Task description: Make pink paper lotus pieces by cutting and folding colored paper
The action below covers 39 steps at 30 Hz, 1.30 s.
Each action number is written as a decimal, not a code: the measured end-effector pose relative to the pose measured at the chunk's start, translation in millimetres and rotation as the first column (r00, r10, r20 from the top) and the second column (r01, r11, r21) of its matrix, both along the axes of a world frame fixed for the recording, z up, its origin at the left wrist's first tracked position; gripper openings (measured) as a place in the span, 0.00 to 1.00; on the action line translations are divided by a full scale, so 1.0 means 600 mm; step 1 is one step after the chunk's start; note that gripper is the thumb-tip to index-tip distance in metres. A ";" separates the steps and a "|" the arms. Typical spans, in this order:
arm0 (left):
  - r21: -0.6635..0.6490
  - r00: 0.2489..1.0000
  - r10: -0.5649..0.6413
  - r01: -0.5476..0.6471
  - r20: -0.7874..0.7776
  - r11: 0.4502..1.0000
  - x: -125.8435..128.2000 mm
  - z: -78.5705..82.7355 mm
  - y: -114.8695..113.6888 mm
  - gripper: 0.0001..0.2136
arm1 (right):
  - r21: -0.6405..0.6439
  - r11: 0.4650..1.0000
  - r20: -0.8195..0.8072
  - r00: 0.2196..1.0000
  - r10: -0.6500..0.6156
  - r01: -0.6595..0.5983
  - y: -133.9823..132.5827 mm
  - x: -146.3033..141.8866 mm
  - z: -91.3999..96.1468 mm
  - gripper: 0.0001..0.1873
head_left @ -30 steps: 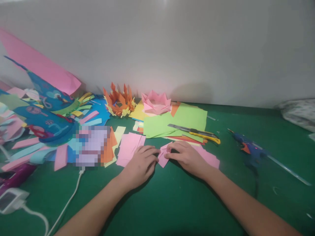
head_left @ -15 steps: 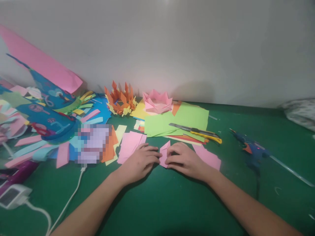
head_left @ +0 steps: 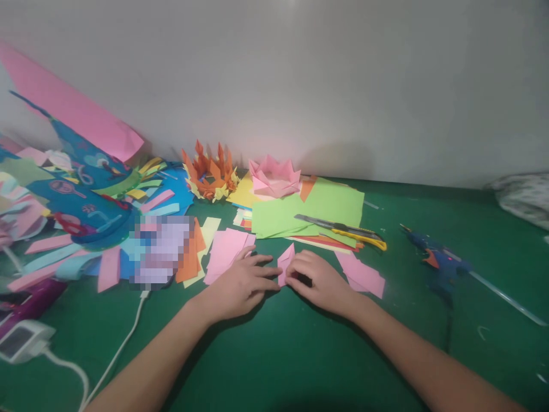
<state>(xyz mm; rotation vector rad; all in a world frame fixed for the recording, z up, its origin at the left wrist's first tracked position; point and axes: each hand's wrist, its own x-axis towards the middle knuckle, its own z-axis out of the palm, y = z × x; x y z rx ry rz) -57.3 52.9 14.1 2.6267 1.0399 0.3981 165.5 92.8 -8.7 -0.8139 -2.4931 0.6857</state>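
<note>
Both my hands rest on the green table and meet at a small pink paper piece (head_left: 286, 264), folded with one corner standing up. My left hand (head_left: 240, 283) lies flat with its fingers stretched out, the fingertips pressing the paper's left edge. My right hand (head_left: 319, 280) has its fingers curled and pinches the paper's right side. A stack of pink paper squares (head_left: 225, 249) lies just beyond my left hand. More pink pieces (head_left: 362, 274) lie to the right of my right hand.
Green sheets (head_left: 326, 209) with a yellow utility knife (head_left: 347, 230) lie behind the hands. An orange paper crown (head_left: 210, 171) and a pink paper crown (head_left: 274, 177) stand by the wall. A blue glue gun (head_left: 437, 257) lies right; paper scraps, a white cable (head_left: 120, 349) left.
The pink piece has been folded narrower and its corner now stands up. Both hands have shifted slightly away from me, and my left fingers have spread out flatter.
</note>
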 end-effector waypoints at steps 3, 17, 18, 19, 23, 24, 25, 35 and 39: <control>-0.022 1.000 0.018 -0.018 -0.007 1.000 0.001 0.001 0.000 0.16 | 0.009 1.000 0.004 1.000 -0.018 0.018 -0.002 -0.003 -0.003 0.06; 0.014 0.994 0.095 -0.096 0.050 0.995 0.012 -0.011 0.001 0.12 | 0.034 0.998 0.011 0.998 -0.054 0.054 -0.001 -0.009 -0.005 0.06; 0.013 0.994 0.093 -0.094 0.051 0.995 0.013 -0.010 0.001 0.12 | 0.029 0.998 0.016 0.998 -0.058 0.058 -0.001 -0.010 -0.005 0.06; 0.012 0.994 0.093 -0.093 0.053 0.996 0.013 -0.010 0.000 0.12 | 0.023 0.998 0.019 0.998 -0.062 0.061 -0.001 -0.010 -0.005 0.05; 0.006 0.995 0.085 -0.086 0.057 0.996 0.015 -0.011 -0.002 0.12 | -0.020 0.997 0.002 0.998 -0.068 0.068 -0.001 -0.012 -0.005 0.05; 0.004 0.995 0.084 -0.085 0.058 0.996 0.015 -0.012 -0.002 0.12 | -0.029 0.997 -0.005 0.998 -0.069 0.068 -0.001 -0.012 -0.006 0.04; 0.002 0.995 0.084 -0.084 0.057 0.996 0.015 -0.012 -0.002 0.12 | -0.035 0.997 -0.011 0.998 -0.070 0.069 -0.001 -0.012 -0.006 0.04; 0.045 0.998 0.063 -0.063 0.018 0.997 0.018 -0.007 -0.006 0.11 | -0.110 0.989 -0.039 0.994 -0.101 0.096 0.000 -0.013 -0.003 0.06; 0.045 0.997 0.078 -0.078 0.011 0.996 0.021 -0.011 -0.007 0.11 | -0.163 0.983 -0.054 0.994 -0.100 0.090 -0.001 -0.013 0.004 0.05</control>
